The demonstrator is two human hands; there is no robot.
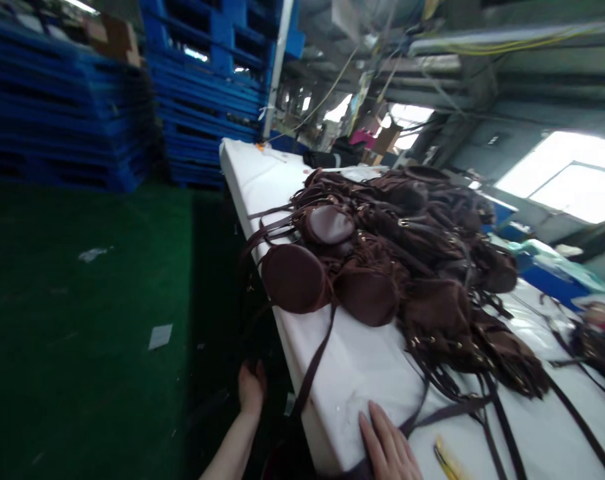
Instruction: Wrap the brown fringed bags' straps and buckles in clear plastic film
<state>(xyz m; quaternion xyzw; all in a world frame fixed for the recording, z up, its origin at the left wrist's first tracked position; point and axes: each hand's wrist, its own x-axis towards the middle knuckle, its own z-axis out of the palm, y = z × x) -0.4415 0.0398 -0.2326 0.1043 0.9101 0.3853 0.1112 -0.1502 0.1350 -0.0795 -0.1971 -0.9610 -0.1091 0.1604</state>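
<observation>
My left hand (251, 390) is off the table's left side, low over the dark floor. Its fingers look loosely apart with nothing in them, though blurred. Flat on the white table (327, 373) near its front corner lies my right hand (390, 447), fingers stretched out. A dark brown strap (417, 421) runs up against that hand, and whether the hand presses on it I cannot tell. Beyond is a big heap of dark brown drawstring bags (432, 313) with round bases and straps. One bag's round base (293, 278) reaches the table's left edge, its strap hanging down over it.
A yellow-handled tool (447, 460) lies on the table right of my right hand. Stacks of blue pallets (207, 113) stand at the back left. Paper scraps (160, 337) dot the green floor (107, 280). More dark straps and bags (595, 347) are at the right edge.
</observation>
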